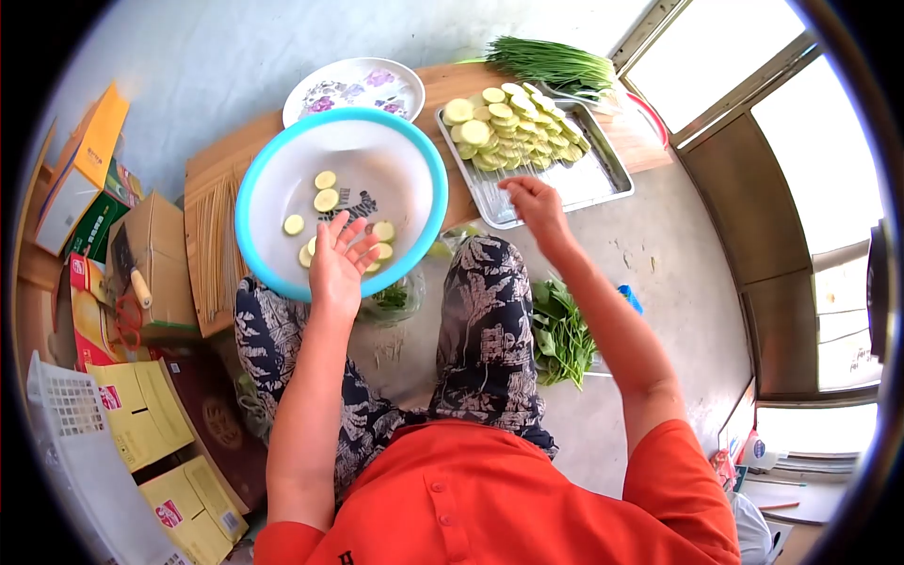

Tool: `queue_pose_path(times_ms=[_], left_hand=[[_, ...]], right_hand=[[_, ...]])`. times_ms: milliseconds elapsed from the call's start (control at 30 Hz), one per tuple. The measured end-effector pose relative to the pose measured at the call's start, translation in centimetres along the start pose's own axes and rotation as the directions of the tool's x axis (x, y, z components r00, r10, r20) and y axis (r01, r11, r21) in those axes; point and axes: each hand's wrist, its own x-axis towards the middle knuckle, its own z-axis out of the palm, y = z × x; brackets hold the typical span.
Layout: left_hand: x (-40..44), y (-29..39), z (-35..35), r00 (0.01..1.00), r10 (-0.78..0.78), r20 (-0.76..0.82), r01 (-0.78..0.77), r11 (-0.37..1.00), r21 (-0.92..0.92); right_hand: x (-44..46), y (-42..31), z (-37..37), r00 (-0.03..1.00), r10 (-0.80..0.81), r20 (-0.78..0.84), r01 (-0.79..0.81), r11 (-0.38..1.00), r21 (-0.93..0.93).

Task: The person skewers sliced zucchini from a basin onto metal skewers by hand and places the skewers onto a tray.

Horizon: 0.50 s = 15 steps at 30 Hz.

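My left hand is palm up with its fingers spread, at the near side of a white basin with a blue rim. Several round pale-green slices, zucchini-like, lie inside the basin, some partly behind my fingers. My right hand is over the near edge of a metal tray, thumb and fingers drawn together; whether anything is between them I cannot make out. Piled slices fill the far part of that tray, with thin sticks pointing out toward me.
Bamboo skewers lie in a bundle on the wooden table's left end. Behind the basin is a flowered plate; green chives lie behind the tray. Leafy greens are on the floor. A knife and boxes stand left.
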Motion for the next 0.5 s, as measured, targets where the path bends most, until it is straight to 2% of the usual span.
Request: queue_pose_path(times_ms=[67, 133, 200, 300, 367, 500], left_hand=[[0.1, -0.1, 0.1, 1.000, -0.013, -0.004, 0.013, 1.000, 0.019], [0.0, -0.2, 0.3, 1.000, -0.015, 0.000, 0.015, 1.000, 0.024], [0.1, -0.3, 0.4, 1.000, -0.026, 0.001, 0.026, 0.999, 0.036], [0.3, -0.5, 0.3, 1.000, -0.020, 0.005, 0.020, 0.999, 0.039], [0.3, -0.5, 0.3, 1.000, -0.020, 0.004, 0.020, 0.999, 0.037], [0.3, -0.4, 0.0, 1.000, -0.009, 0.004, 0.009, 1.000, 0.030]], right_hand=[[3.1, 0.2, -2.1, 0.996, 0.005, -0.093, -0.011, 0.998, -0.061], [5.8, -0.1, -3.7, 0.986, -0.021, -0.165, -0.014, 0.978, -0.208], [10.5, 2.9, -5.9, 0.972, -0.059, -0.226, -0.020, 0.942, -0.335], [13.4, 2.5, -6.2, 0.968, -0.095, -0.233, -0.008, 0.913, -0.408], [15.2, 3.1, -6.2, 0.965, -0.092, -0.247, -0.052, 0.853, -0.519], [18.1, 5.1, -6.0, 0.964, -0.108, -0.241, -0.038, 0.847, -0.531]])
